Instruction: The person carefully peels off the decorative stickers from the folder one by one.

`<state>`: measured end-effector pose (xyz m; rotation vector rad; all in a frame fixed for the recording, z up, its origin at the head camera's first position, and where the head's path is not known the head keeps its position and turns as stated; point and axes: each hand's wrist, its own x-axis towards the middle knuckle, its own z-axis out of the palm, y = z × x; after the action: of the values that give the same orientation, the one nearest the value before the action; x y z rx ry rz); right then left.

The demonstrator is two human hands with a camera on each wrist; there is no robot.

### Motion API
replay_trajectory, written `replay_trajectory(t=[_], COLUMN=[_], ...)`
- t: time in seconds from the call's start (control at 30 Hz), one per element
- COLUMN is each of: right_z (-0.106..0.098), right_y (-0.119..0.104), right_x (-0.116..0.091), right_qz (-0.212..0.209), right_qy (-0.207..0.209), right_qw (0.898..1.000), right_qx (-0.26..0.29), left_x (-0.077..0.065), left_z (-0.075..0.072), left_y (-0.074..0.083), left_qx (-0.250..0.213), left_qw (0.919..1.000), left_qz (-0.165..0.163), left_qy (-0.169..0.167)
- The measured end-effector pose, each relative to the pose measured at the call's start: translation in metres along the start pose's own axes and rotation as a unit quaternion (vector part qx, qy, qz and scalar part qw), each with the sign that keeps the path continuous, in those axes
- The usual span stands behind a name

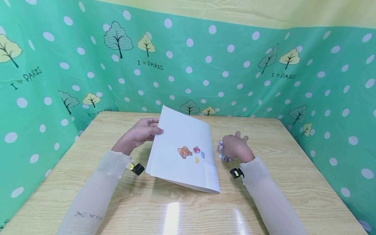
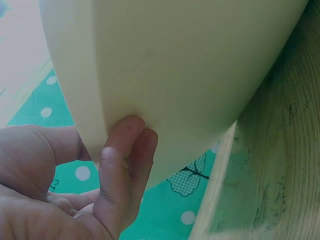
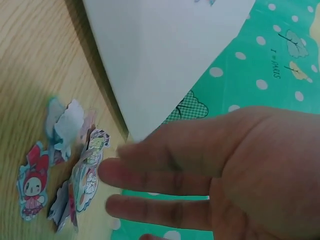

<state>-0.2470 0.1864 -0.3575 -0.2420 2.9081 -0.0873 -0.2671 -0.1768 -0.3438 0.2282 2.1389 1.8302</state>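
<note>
My left hand (image 1: 144, 132) pinches the left edge of a white paper folder (image 1: 176, 130), thumb on the front and fingers behind. The folder is tilted up off the table and bows a little. On its front are a brown bear sticker (image 1: 184, 152), a small red sticker (image 1: 196, 149), a blue one (image 1: 203, 154) and a yellow crescent sticker (image 1: 196, 160). My right hand (image 1: 237, 147) hovers by a loose pile of cut-out stickers (image 3: 85, 172), its fingers nearly straight and the fingertips right at the pile. A red-hooded character sticker (image 3: 34, 185) lies at the pile's side.
The wooden table (image 1: 255, 202) carries the folder's lower edge and the sticker pile right of it. A green dotted cloth (image 1: 199, 65) hangs around the back and sides. Small black wrist cameras (image 1: 138, 169) sit on both sleeves.
</note>
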Motion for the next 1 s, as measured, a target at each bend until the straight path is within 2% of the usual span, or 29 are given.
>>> replay_trajectory(t=[0.13, 0.27, 0.43, 0.67, 0.8, 1.0], right_z=[-0.001, -0.003, -0.007, -0.010, -0.009, -0.006], right_y=[-0.001, -0.003, -0.010, -0.024, -0.029, -0.036], right_x=[-0.002, -0.003, -0.004, -0.011, -0.015, -0.019], right_qz=[-0.006, -0.016, -0.056, -0.098, -0.104, -0.120], right_qy=[0.018, 0.018, 0.009, -0.013, -0.008, -0.002], right_qw=[0.999, 0.999, 0.997, 0.994, 0.994, 0.992], right_qx=[0.027, 0.046, 0.055, 0.049, 0.036, 0.044], left_x=[-0.001, -0.001, -0.001, -0.002, -0.001, -0.002], left_z=[0.000, 0.000, 0.000, 0.000, 0.000, 0.000], left_y=[0.001, 0.001, 0.001, 0.002, 0.001, 0.001], left_qx=[0.000, -0.002, -0.003, -0.002, 0.002, 0.004], left_qw=[1.0000, 1.0000, 1.0000, 1.0000, 1.0000, 1.0000], left_qz=[0.000, -0.001, -0.001, -0.002, 0.000, 0.000], left_qy=[0.000, -0.001, -0.001, 0.001, 0.000, 0.001])
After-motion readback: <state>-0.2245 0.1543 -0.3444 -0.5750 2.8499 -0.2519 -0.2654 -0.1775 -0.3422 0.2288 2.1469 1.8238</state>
